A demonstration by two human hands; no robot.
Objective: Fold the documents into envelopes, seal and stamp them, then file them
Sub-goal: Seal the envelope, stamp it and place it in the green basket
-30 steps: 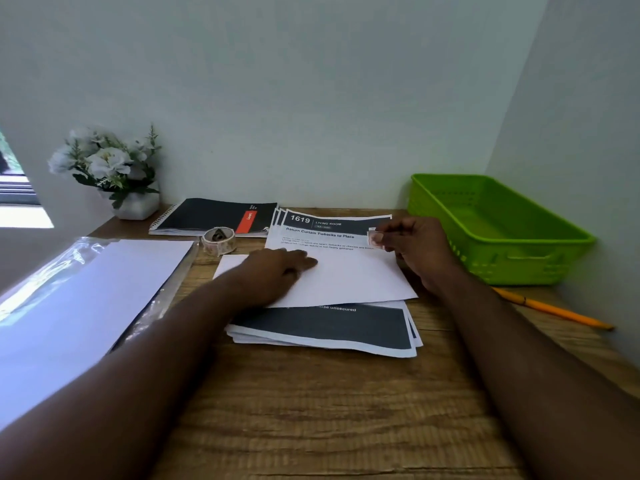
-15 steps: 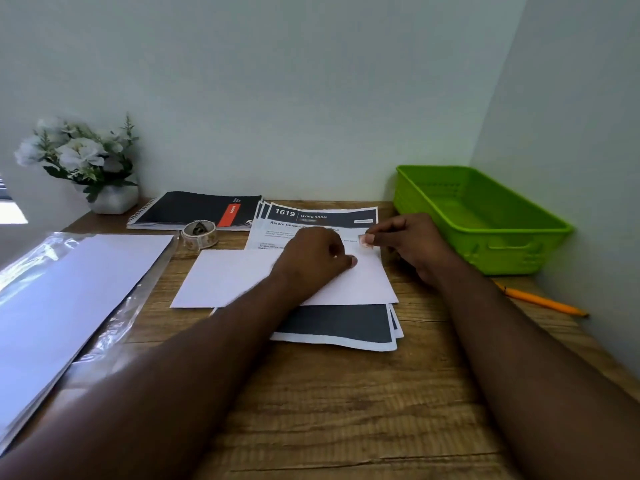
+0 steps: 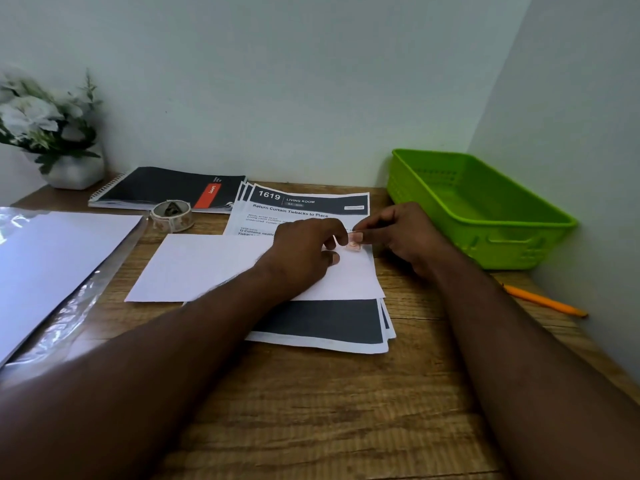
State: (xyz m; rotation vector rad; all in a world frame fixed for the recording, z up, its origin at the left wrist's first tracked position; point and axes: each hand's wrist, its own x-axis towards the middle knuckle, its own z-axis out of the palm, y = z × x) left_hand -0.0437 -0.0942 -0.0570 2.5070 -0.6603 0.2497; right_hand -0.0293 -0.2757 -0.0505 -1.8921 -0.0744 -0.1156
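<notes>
Far left on the worktop (image 3: 311, 410): plastic sleeve of blank sheets (image 3: 52, 265), flowers (image 3: 38, 123) behind, notebook (image 3: 162, 192), stamp roll (image 3: 172, 213) sitting just beside it. Middle: white envelope (image 3: 207, 268) lying flat on the stack of printed documents (image 3: 322, 323), left hand (image 3: 304, 254) curled down on it near the top-right corner, pinning it. Right hand (image 3: 405, 237) pinching a small reddish stamp (image 3: 354, 241) right at that corner, grip clenched on it. Looks mid-stamping, stamp touching paper but probably not pressed flat yet. Can't tell if the flap's sealed. Green tray (image 3: 485, 244) on the right, nothing visible in it, so no filing so far. Several documents left to go. Pencil (image 3: 543, 301) beside the tray.
</notes>
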